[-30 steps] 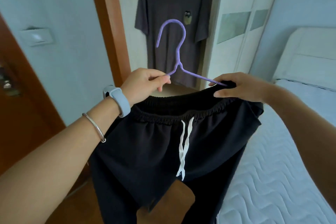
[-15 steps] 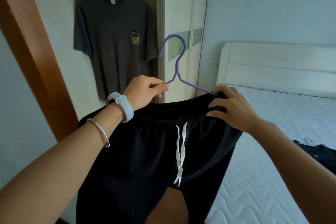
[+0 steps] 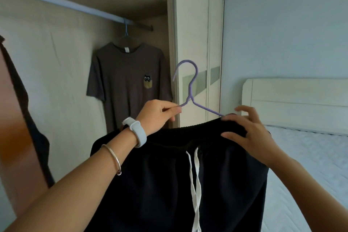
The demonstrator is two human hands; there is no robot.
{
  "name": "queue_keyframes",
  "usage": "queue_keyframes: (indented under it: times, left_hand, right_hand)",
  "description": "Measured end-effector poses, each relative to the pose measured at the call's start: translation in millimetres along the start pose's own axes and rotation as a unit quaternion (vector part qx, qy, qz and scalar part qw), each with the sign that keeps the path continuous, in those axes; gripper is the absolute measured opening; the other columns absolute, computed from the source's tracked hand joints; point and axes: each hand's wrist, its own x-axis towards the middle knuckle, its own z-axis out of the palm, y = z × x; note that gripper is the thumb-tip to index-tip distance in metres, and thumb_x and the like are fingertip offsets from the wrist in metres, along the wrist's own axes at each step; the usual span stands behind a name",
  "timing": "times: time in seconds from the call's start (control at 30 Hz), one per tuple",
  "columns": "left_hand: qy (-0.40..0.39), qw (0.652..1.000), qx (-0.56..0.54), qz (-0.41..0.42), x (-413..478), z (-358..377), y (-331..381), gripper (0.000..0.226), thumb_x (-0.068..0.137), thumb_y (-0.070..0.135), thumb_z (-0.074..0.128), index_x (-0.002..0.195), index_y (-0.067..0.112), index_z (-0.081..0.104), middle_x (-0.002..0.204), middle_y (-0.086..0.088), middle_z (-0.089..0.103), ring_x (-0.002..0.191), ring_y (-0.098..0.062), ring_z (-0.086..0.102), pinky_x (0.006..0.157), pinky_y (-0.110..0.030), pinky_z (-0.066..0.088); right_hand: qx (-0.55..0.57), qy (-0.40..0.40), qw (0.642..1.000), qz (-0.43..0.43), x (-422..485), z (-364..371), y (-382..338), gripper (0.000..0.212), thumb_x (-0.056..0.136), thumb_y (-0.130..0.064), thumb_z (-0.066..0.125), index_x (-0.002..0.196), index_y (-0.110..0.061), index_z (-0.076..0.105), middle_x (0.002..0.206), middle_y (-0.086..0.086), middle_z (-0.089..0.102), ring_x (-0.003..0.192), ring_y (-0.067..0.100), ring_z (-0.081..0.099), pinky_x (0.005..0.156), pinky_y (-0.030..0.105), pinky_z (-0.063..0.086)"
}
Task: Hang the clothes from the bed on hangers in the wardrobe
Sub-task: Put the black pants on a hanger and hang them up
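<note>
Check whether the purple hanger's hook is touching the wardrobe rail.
Apart. Head view: the purple hanger, pinched by the left hand, sits in front of the wardrobe door, its hook well below and right of the rail.

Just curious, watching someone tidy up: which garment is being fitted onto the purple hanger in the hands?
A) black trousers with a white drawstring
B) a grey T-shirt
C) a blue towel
A: the left hand pinches the purple hanger, whose arm runs into the waistband of the black trousers that the right hand holds.
</note>
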Motion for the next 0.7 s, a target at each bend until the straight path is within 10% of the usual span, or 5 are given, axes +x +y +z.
queue_keyframes:
  times: [0.1,0.27,0.37,0.5,0.7]
  left_hand:
    - [0.023,1.000,0.003,-0.004,25,-9,-18,0.020,0.087,0.029,0.057,0.088,0.018,0.074,0.056,0.010,0.061,0.060,-0.010,0.053,0.055,-0.006,0.037]
    - [0.045,0.999,-0.009,0.002,73,-26,-56,0.019,0.086,0.029,0.059,0.088,0.018,0.075,0.052,0.025,0.063,0.061,-0.026,0.051,0.059,-0.020,0.045]
    - [0.073,0.997,-0.020,-0.002,104,-38,-84,0.019,0.085,0.028,0.060,0.089,0.016,0.075,0.054,0.027,0.065,0.063,-0.009,0.057,0.066,-0.023,0.049]
    - [0.160,0.987,-0.017,0.015,147,-67,-113,0.018,0.083,0.022,0.064,0.093,0.011,0.074,0.070,0.014,0.068,0.065,0.009,0.060,0.065,0.001,0.042]
    - [0.357,0.931,0.064,0.047,199,-107,-131,0.015,0.083,0.012,0.062,0.086,0.001,0.071,0.090,-0.018,0.071,0.084,-0.028,0.064,0.071,-0.021,0.040]
  right_hand:
    - [0.047,-0.014,0.997,0.055,31,-14,10,0.065,0.074,-0.030,0.074,0.123,-0.049,0.036,0.127,-0.017,0.026,0.095,0.013,0.051,0.090,0.027,0.039]
    - [-0.035,-0.121,0.991,0.054,85,-12,18,0.005,0.084,-0.040,0.058,0.088,-0.040,0.055,0.084,-0.011,0.065,0.086,0.014,0.061,0.069,0.021,0.045]
    - [-0.073,-0.106,0.991,0.032,118,7,11,0.012,0.083,-0.047,0.056,0.073,-0.040,0.054,0.064,-0.015,0.060,0.072,0.006,0.059,0.065,0.023,0.046]
    - [-0.007,-0.014,0.999,0.029,173,39,-11,0.027,0.082,-0.044,0.058,0.060,-0.028,0.058,0.058,-0.012,0.060,0.057,0.008,0.054,0.059,0.029,0.042]
    - [-0.002,0.006,1.000,0.023,271,84,-51,0.025,0.082,-0.051,0.056,0.075,-0.029,0.067,0.071,-0.007,0.066,0.074,0.014,0.061,0.071,0.037,0.052]
